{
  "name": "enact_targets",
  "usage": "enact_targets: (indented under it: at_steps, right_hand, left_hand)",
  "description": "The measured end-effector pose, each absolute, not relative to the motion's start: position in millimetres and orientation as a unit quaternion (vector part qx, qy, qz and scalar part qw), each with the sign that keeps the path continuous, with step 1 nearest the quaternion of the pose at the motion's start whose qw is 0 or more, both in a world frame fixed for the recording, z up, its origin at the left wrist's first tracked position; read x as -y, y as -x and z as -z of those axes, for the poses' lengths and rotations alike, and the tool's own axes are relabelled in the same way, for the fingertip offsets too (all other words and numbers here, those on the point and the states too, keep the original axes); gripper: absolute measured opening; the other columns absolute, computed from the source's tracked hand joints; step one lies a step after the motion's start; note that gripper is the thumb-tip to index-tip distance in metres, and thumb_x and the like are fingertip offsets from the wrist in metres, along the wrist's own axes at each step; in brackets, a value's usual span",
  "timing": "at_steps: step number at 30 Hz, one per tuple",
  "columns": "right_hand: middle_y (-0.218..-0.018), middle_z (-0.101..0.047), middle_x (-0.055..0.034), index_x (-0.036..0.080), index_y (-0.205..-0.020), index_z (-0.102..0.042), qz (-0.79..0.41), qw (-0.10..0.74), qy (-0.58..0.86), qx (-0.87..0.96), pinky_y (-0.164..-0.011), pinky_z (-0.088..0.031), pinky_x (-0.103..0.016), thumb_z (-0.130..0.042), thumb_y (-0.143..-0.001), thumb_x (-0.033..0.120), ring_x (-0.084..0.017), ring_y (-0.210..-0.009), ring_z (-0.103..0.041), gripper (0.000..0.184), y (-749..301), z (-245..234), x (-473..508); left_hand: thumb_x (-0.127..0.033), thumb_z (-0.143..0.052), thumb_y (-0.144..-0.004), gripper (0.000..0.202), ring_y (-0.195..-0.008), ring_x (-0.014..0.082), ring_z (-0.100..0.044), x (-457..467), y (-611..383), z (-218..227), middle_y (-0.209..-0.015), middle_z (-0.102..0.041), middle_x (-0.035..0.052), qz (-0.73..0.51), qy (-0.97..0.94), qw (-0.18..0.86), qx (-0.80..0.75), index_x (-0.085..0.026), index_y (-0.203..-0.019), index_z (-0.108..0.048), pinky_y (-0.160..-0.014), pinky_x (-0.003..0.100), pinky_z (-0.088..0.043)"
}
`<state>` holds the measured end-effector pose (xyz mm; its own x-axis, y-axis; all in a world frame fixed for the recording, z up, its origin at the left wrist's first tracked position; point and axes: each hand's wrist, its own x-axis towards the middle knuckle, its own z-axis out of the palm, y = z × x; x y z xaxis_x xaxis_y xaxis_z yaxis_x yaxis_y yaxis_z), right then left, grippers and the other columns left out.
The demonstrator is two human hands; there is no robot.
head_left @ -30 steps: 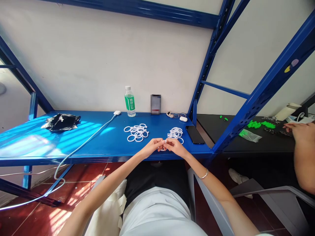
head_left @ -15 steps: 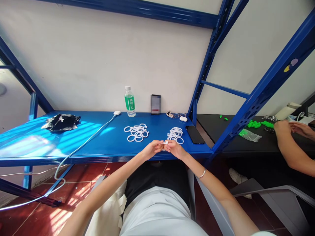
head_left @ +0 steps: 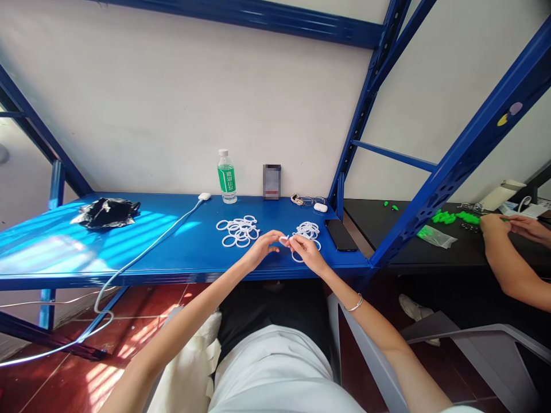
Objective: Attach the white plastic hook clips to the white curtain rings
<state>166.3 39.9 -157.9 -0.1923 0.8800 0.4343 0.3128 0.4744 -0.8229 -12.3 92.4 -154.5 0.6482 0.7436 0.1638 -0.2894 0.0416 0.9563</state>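
Note:
Over the front of the blue table, my right hand (head_left: 305, 248) pinches a white ring (head_left: 296, 258) whose loop hangs below the fingers. A small white end piece (head_left: 283, 240) sticks out to the left of those fingertips. My left hand (head_left: 266, 246) is just beside it, thumb and fingers apart; whether a fingertip touches the piece is hard to tell. Behind my right hand lies a pile of white rings (head_left: 307, 228), partly covered by the hand. A second, more spread-out pile of white rings (head_left: 239, 230) lies to the left.
On the blue table (head_left: 181, 252) stand a bottle (head_left: 227, 179) and a small dark box (head_left: 271, 182). A phone (head_left: 340, 235), a white case (head_left: 319, 207), a cable (head_left: 150, 244) and a black plastic bag (head_left: 107, 213) lie there too. At right, another person's hands (head_left: 499, 225) are near green pieces (head_left: 444, 217).
Both hands have risen slightly, away from the table's front edge. My left hand has loosened and spread its fingers, and the ring's loop now shows under my right hand.

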Motion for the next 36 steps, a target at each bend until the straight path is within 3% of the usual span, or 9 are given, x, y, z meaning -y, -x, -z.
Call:
enact_targets:
  at_steps: [3,5,8,14,20,24,28,32,36]
  right_hand:
    - [-0.076,-0.058,-0.0046,0.018,-0.081,-0.060,-0.076,0.446,0.508,0.733,-0.066,-0.039,-0.028,-0.043,-0.095,0.039,-0.017,-0.072,-0.051,0.031,-176,161,-44]
    - [-0.078,-0.061,-0.0067,0.018,-0.079,-0.060,0.042,0.401,0.561,0.723,-0.069,-0.039,-0.029,-0.042,-0.095,0.033,-0.020,-0.078,-0.053,0.029,-183,164,-48]
    - [-0.087,-0.064,-0.0097,0.017,-0.083,-0.062,0.111,0.318,0.617,0.711,-0.071,-0.041,-0.030,-0.041,-0.095,0.024,-0.023,-0.086,-0.056,0.025,-190,170,-55]
    - [-0.101,-0.063,-0.0089,0.016,-0.101,-0.061,0.128,0.278,0.646,0.700,-0.069,-0.043,-0.028,-0.046,-0.091,0.016,-0.022,-0.091,-0.057,0.018,-180,180,-65]
    - [-0.107,-0.058,-0.0114,0.016,-0.105,-0.059,0.156,0.245,0.649,0.703,-0.068,-0.043,-0.029,-0.041,-0.094,0.019,-0.023,-0.094,-0.054,0.021,-172,179,-68]
    - [-0.110,-0.055,-0.0127,0.014,-0.107,-0.059,0.154,0.276,0.624,0.715,-0.073,-0.045,-0.032,-0.040,-0.095,0.021,-0.025,-0.099,-0.052,0.024,-167,170,-65]
    - [-0.109,-0.056,-0.0116,0.016,-0.106,-0.060,0.120,0.295,0.558,0.766,-0.083,-0.044,-0.036,-0.043,-0.093,0.019,-0.025,-0.099,-0.051,0.022,-148,165,-64]
    - [-0.114,-0.056,-0.0109,0.016,-0.111,-0.058,0.078,0.259,0.489,0.829,-0.086,-0.044,-0.037,-0.047,-0.091,0.017,-0.024,-0.104,-0.049,0.023,-117,168,-71]
    - [-0.126,-0.052,-0.0126,0.016,-0.120,-0.052,0.066,0.228,0.469,0.851,-0.088,-0.043,-0.040,-0.049,-0.091,0.019,-0.026,-0.114,-0.045,0.030,-88,174,-81]
  left_hand:
    - [-0.036,-0.054,-0.081,0.029,-0.104,0.0223,-0.053,-94,14,153,-0.106,-0.060,0.0068,-0.408,-0.638,0.597,-0.266,-0.019,-0.104,-0.058,-0.074,0.025,-0.043]
    - [-0.036,-0.051,-0.084,0.026,-0.101,0.0214,-0.054,-89,15,149,-0.103,-0.061,0.0064,-0.410,-0.684,0.532,-0.284,-0.019,-0.100,-0.060,-0.075,0.025,-0.043]
    - [-0.033,-0.048,-0.087,0.023,-0.096,0.0205,-0.056,-69,12,137,-0.099,-0.063,0.0073,-0.389,-0.757,0.463,-0.248,-0.017,-0.091,-0.064,-0.079,0.026,-0.043]
    - [-0.027,-0.048,-0.089,0.023,-0.098,0.0212,-0.059,-6,-6,111,-0.104,-0.066,0.0092,-0.304,-0.836,0.446,-0.098,-0.017,-0.099,-0.065,-0.081,0.028,-0.046]
    - [-0.025,-0.048,-0.091,0.029,-0.111,0.0222,-0.056,46,-30,98,-0.117,-0.063,0.0124,-0.227,-0.849,0.474,0.054,-0.015,-0.115,-0.062,-0.101,0.035,-0.041]
    - [-0.029,-0.045,-0.093,0.038,-0.123,0.0216,-0.049,68,-49,100,-0.129,-0.056,0.0117,-0.154,-0.851,0.483,0.139,-0.012,-0.126,-0.055,-0.107,0.030,-0.036]
    - [-0.034,-0.039,-0.095,0.039,-0.121,0.0227,-0.051,82,-72,107,-0.121,-0.059,0.0122,-0.078,-0.868,0.459,0.171,-0.008,-0.118,-0.059,-0.107,0.029,-0.036]
    - [-0.031,-0.041,-0.095,0.035,-0.113,0.0226,-0.055,85,-85,105,-0.108,-0.061,0.0127,-0.070,-0.882,0.441,0.151,-0.006,-0.109,-0.060,-0.100,0.028,-0.042]
    - [-0.031,-0.043,-0.093,0.032,-0.116,0.0222,-0.053,86,-89,94,-0.111,-0.058,0.0108,-0.074,-0.882,0.430,0.179,-0.009,-0.110,-0.058,-0.104,0.028,-0.037]
